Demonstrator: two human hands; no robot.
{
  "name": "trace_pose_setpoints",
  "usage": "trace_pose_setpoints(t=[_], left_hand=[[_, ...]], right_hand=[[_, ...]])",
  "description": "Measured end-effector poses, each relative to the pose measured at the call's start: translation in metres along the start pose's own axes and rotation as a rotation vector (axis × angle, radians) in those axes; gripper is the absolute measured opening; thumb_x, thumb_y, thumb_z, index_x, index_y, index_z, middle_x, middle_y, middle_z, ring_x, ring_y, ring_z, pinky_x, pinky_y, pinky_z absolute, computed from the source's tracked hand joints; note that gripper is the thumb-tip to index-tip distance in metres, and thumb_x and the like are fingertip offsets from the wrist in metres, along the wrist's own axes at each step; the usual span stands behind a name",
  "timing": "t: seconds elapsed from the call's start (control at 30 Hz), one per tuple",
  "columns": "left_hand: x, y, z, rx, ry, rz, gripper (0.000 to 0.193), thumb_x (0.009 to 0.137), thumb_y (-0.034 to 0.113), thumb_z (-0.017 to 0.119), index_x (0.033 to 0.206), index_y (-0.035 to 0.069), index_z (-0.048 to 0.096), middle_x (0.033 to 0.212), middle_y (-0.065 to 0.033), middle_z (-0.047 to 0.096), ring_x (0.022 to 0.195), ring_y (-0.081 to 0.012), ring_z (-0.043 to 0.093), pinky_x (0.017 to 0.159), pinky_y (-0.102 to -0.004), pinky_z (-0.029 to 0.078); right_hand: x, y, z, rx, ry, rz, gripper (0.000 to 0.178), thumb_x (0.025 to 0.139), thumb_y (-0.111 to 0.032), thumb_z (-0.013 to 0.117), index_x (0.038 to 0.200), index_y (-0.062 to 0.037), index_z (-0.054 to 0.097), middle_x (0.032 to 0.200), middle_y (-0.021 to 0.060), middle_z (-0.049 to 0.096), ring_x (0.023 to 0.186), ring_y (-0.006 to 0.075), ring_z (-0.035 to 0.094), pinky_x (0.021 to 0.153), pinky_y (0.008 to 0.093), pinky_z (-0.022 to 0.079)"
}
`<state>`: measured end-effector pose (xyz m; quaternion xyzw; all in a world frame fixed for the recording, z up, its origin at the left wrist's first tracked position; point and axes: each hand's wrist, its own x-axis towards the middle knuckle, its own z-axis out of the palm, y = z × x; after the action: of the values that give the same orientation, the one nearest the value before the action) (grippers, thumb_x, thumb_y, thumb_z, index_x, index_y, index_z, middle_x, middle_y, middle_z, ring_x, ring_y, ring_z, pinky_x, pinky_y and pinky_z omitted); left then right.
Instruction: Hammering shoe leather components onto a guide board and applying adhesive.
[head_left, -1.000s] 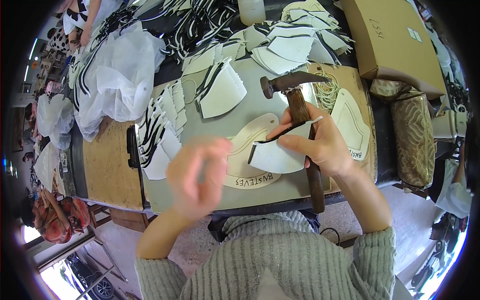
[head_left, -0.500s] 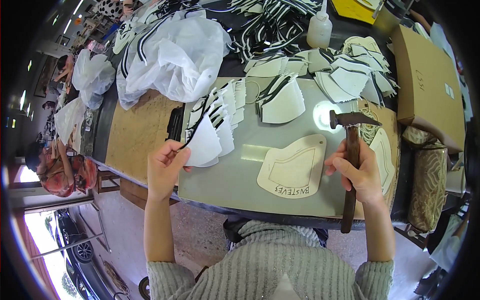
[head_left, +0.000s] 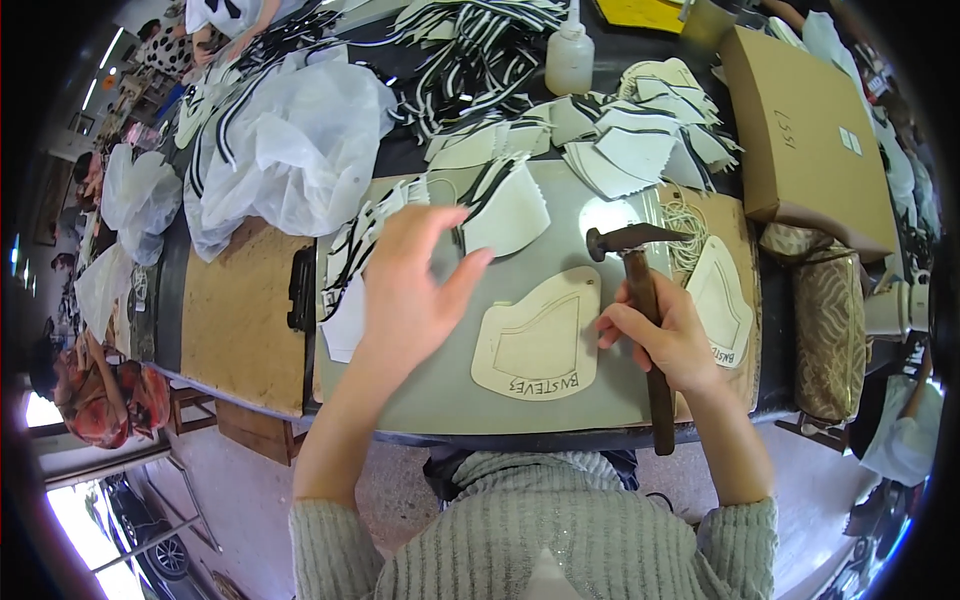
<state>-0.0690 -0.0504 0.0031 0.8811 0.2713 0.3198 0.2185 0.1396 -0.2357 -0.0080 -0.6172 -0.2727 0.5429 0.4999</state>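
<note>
Bare mat (head_left: 445,375) separates the unladen left hand (head_left: 408,295) from the template's (head_left: 538,340) left edge; the right hand (head_left: 678,345) clasps a hammer (head_left: 640,280).

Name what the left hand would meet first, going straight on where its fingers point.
Probably the stack of white, black-edged pieces just ahead of the left hand; the hand's height is unclear, so it might pass above.

I counted two hands of my own, my left hand (head_left: 410,293) and my right hand (head_left: 662,332), one hammer (head_left: 640,272), two cream templates (head_left: 538,345) (head_left: 722,300) near me, one squeeze bottle (head_left: 570,64), one cardboard box (head_left: 812,145) and one large plastic bag (head_left: 300,150). The white black-edged pieces (head_left: 512,218) numbered many, overlapping too much for me to count.
</note>
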Motion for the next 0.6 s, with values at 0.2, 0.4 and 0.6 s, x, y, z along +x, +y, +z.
trace_pose_setpoints(t=[0.2,0.4,0.6], left_hand=[[0.026,-0.01,0.05,0.116,-0.208,-0.178,0.043,0.075,0.018,0.082,0.109,0.002,0.062,0.09,-0.0093,0.058,0.078,-0.0219,0.057,0.072,-0.0311,0.049],[0.025,-0.012,0.057,-0.034,-0.071,-0.262,0.038,0.074,0.014,0.081,0.104,0.001,0.061,0.089,-0.0097,0.058,0.077,-0.0241,0.057,0.07,-0.0362,0.048],[0.016,-0.004,0.061,0.283,0.074,0.119,0.038,0.076,0.01,0.078,0.107,0.002,0.059,0.094,-0.0134,0.06,0.084,-0.0296,0.06,0.075,-0.0377,0.049]], right_hand=[[-0.007,0.012,-0.011,-0.013,0.006,0.027,0.018,0.096,-0.011,0.062,0.104,-0.0011,0.05,0.089,0.0122,0.07,0.075,0.0137,0.071,0.042,0.0191,0.041],[-0.005,0.009,-0.012,-0.055,-0.037,0.039,0.018,0.095,-0.01,0.062,0.104,-0.0008,0.05,0.089,0.0119,0.07,0.075,0.0122,0.07,0.043,0.0193,0.041],[-0.004,0.01,-0.011,-0.069,-0.027,0.028,0.018,0.095,-0.011,0.062,0.104,-0.0009,0.049,0.088,0.0117,0.07,0.072,0.0118,0.069,0.043,0.0194,0.041]])
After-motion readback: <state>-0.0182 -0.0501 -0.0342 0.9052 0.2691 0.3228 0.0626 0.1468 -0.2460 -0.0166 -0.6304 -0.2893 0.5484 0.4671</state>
